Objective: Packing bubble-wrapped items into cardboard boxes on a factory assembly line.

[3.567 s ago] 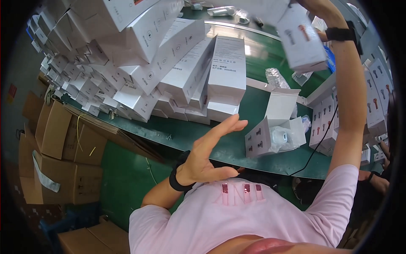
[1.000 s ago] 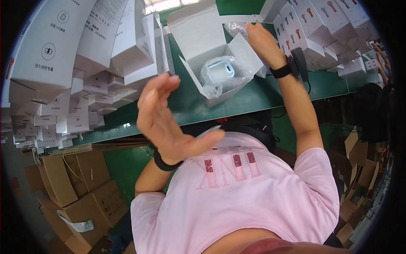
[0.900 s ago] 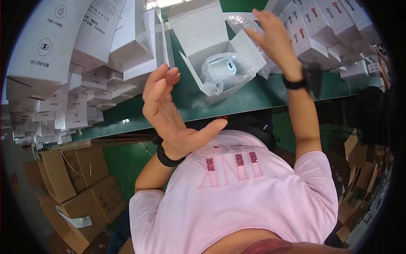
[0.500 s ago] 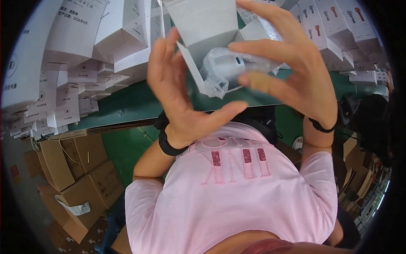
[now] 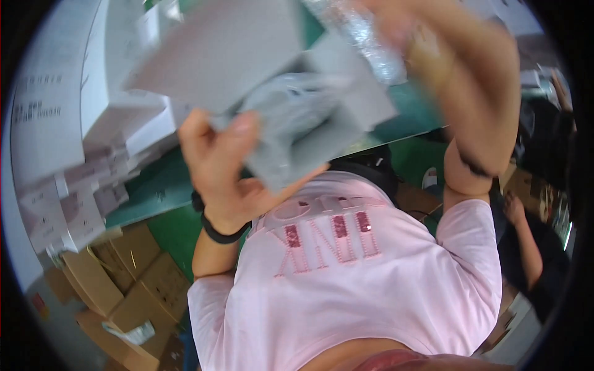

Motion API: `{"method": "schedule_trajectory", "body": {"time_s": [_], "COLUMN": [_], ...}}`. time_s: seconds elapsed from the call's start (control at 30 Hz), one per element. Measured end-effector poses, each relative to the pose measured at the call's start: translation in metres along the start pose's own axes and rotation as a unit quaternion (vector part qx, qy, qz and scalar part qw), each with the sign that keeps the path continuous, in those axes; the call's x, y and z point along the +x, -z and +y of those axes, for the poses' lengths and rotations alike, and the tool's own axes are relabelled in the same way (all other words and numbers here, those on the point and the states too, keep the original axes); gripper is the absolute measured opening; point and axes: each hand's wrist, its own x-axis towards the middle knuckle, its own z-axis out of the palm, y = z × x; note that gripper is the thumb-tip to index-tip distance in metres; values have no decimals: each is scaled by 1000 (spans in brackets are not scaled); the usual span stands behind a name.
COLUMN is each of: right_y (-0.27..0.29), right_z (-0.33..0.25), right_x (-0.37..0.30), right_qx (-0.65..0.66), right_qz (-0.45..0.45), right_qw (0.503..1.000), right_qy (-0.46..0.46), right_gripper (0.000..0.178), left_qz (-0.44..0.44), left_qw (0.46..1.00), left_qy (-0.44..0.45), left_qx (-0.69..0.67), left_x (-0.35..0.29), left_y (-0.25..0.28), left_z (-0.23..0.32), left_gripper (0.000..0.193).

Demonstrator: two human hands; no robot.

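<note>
An open white box [image 5: 339, 143] is held up and tilted in front of me, its large lid flap folded back to the left. My left hand [image 5: 224, 170] grips its near left side, thumb over the wall and fingers underneath. Inside the box lies a pale object in a clear plastic bag [image 5: 289, 102], blurred and partly hidden by the walls. Away from the box, at the upper right, my right hand [image 5: 417, 46] is smeared by motion, so its fingers cannot be made out. A strip of bubble wrap [image 5: 374, 52] lies beside that hand; whether they touch is unclear.
White cartons [image 5: 55, 123] are stacked along the left of the green table [image 5: 154, 191]. Brown cardboard boxes [image 5: 127, 297] stand on the floor at lower left. Another person's arm [image 5: 525, 238] shows at the right edge.
My left hand has closed on the box and tilted it, bringing it left and nearer. My right hand has moved from the bagged object up and right.
</note>
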Motion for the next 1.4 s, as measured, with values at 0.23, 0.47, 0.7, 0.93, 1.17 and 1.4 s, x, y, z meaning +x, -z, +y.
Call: {"method": "schedule_trajectory", "body": {"time_s": [0.23, 0.47, 0.7, 0.93, 1.17, 1.4], "right_y": [-12, -32, -30, 15, -26, 0], "right_z": [157, 216, 198, -6, -10, -41], "right_x": [-39, -34, -20, -23, 3, -12], "right_qx": [-306, -256, -360, -112, -111, -110], "right_qz": [-78, -152, -62, 177, -243, -216], "right_qw": [948, 952, 928, 975, 952, 955], "right_qy": [-47, -63, -76, 79, 152, 168], "right_gripper": [26, 43, 33, 24, 22, 32], "left_qz": [34, 6, 11, 42, 16, 35], "left_qw": [998, 964, 941, 939, 940, 960], "left_qy": [50, 83, 60, 54, 88, 156], "left_qx": [-31, -251, -331, -337, -329, -229], "left_x": [4, 6, 9, 6, -1, -13], "left_y": [2, 2, -9, -12, -14, -7], "left_z": [3, -9, -17, -20, -19, -16], "left_gripper": [98, 85, 78, 80, 87, 86]}}
